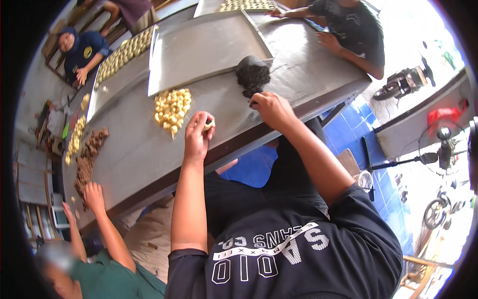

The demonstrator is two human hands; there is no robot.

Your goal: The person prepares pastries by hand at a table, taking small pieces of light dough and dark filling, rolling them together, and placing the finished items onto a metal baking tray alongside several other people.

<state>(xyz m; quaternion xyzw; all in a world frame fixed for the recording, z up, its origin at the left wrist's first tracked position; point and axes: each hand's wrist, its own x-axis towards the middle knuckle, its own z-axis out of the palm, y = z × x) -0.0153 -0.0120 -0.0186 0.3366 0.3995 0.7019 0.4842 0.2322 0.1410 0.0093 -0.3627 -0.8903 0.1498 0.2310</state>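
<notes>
The left hand [197, 135] curls its fingers around 1 pale dough piece [209, 124], held over the metal table [298, 45]; the right hand [273, 108] pinches a dark morsel [254, 103] between closed fingertips, just beside the crumbly dark mound [253, 74]. A heap of yellow dough lumps [172, 109] lies near the left hand, beside the large metal tray [204, 50]

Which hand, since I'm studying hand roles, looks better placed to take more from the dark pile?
Probably the right hand: it is right beside the dark pile, while the left hand is farther from it and holds a pale dough piece.
</notes>
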